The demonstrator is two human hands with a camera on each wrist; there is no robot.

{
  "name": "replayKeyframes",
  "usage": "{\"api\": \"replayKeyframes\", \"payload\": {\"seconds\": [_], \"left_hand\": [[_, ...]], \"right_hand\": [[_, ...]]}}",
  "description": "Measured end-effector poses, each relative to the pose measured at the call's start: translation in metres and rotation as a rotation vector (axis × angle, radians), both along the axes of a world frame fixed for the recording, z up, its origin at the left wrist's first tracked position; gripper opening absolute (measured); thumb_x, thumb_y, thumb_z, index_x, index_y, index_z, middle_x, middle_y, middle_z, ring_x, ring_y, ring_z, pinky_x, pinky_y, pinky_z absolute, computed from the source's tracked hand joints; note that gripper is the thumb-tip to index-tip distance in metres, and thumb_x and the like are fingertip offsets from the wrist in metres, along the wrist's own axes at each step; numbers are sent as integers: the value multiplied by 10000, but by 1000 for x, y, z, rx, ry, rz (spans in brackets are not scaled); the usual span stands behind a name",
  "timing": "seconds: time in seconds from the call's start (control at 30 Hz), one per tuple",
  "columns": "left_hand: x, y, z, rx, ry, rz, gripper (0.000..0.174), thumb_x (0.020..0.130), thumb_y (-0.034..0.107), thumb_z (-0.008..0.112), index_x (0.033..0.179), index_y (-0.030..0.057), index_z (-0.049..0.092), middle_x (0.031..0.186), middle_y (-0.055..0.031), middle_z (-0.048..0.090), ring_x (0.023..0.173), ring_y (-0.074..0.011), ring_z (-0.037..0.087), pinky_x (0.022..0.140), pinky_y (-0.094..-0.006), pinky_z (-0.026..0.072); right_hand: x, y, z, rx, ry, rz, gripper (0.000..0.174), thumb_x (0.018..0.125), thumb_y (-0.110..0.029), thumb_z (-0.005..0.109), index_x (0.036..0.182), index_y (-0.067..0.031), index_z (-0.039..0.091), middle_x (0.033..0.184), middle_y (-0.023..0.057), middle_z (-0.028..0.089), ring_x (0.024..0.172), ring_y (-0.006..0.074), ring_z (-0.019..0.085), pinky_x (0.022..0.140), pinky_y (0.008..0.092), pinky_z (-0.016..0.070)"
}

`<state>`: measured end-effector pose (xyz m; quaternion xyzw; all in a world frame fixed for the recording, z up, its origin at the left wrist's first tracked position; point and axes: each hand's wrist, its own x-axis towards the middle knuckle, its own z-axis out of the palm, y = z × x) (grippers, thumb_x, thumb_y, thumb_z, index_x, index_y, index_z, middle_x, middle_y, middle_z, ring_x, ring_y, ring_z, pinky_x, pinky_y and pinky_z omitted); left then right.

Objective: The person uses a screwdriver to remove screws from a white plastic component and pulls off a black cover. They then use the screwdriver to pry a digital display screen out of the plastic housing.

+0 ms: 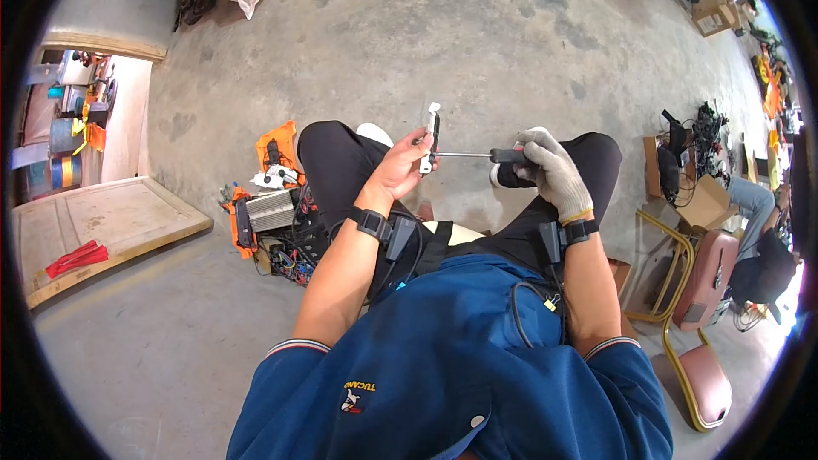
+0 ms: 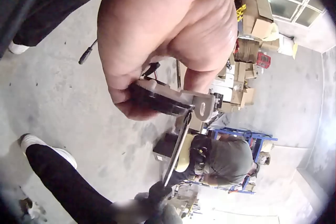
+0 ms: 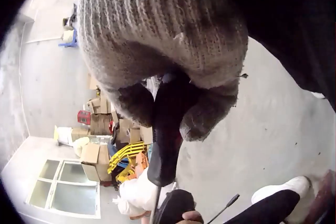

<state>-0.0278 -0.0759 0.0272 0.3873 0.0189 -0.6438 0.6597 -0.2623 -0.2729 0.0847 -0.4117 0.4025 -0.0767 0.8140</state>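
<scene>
My bare left hand [image 1: 397, 170] holds up a small white-and-black plastic part [image 1: 429, 158], pinched between thumb and fingers. In the left wrist view, this part [image 2: 202, 106] has a pale end with a slot in it. My right hand [image 1: 555, 172], in a grey knitted glove, grips a screwdriver [image 1: 506, 156] by its black handle. Its metal shaft [image 2: 178, 148] reaches across to the part, the tip right at the base of the slotted end. In the right wrist view, gloved fingertips [image 3: 202, 121] wrap the handle. A thin black-ended rod [image 2: 85, 54] shows past the left hand.
Beside my left leg lies a heap of electronics with a finned metal box [image 1: 271, 210]. Red gloves [image 1: 77, 259] lie on a wooden panel [image 1: 141, 204]. A pink-seated chair [image 1: 709, 281] and cartons [image 1: 716, 8] stand right; another person [image 2: 231, 161] bends over farther off.
</scene>
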Motion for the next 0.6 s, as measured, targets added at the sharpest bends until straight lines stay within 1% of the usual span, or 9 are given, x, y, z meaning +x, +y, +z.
{"api": "replayKeyframes", "payload": {"seconds": [0.07, 0.2, 0.27, 0.3, 0.37, 0.5, 0.57, 0.6], "left_hand": [[-1, -2, 6, 21, -24, -5, 278, 946, 231, 695, 1136, 72, 568, 901, -23, 596, 810, -140, 597, 721, -298, 513], [-1, -1, 4, 37, -20, 1, 287, 944, 241, 698, 1136, 71, 569, 897, -21, 597, 801, -136, 601, 719, -298, 517], [1, 1, -4, 22, 11, -1, 360, 982, 181, 630, 1293, 32, 527, 945, -81, 628, 834, -178, 608, 733, -322, 537], [1, 1, -3, 23, 10, -1, 360, 982, 181, 630, 1293, 32, 527, 945, -81, 628, 834, -178, 608, 733, -322, 537], [1, 1, -2, 22, 8, -2, 352, 983, 179, 630, 1288, 36, 531, 941, -80, 629, 832, -179, 609, 733, -323, 537], [0, 0, -1, 18, 16, 0, 351, 985, 178, 627, 1291, 38, 531, 947, -83, 629, 836, -181, 608, 733, -324, 536], [-2, -1, 6, 28, -36, -22, 297, 943, 253, 699, 1136, 66, 571, 920, -33, 598, 821, -144, 602, 725, -298, 517], [-2, -2, 7, 27, -37, -23, 297, 943, 253, 699, 1136, 66, 571, 920, -33, 598, 821, -144, 602, 725, -298, 517]], "right_hand": [[1, 1, 4, -56, -63, -52, 261, 961, -149, 587, 1148, 33, 573, 1055, 97, 545, 854, 151, 624, 801, 271, 590], [1, 1, 5, -41, -108, -82, 263, 950, -140, 591, 1147, 34, 570, 1064, 101, 547, 855, 162, 631, 819, 284, 591], [3, 0, 9, 42, -87, -70, 282, 956, -177, 596, 1143, 33, 582, 1060, 92, 561, 843, 146, 621, 779, 271, 580], [2, -1, 5, 43, -87, -70, 282, 956, -177, 596, 1143, 33, 582, 1060, 92, 561, 843, 146, 621, 779, 271, 580], [-1, -4, -4, 35, 124, 16, 292, 967, -217, 588, 1130, 25, 607, 1035, 74, 579, 823, 126, 608, 731, 256, 554], [0, -5, -1, -53, 170, 82, 287, 969, -225, 578, 1119, 13, 632, 988, 52, 599, 818, 114, 595, 703, 249, 526], [1, -3, -5, -28, 48, -47, 266, 959, -195, 577, 1121, 6, 641, 982, 46, 608, 832, 119, 595, 726, 258, 525], [2, -3, -4, -28, 47, -48, 266, 959, -195, 577, 1121, 6, 641, 982, 46, 608, 832, 119, 595, 726, 258, 525]]}}
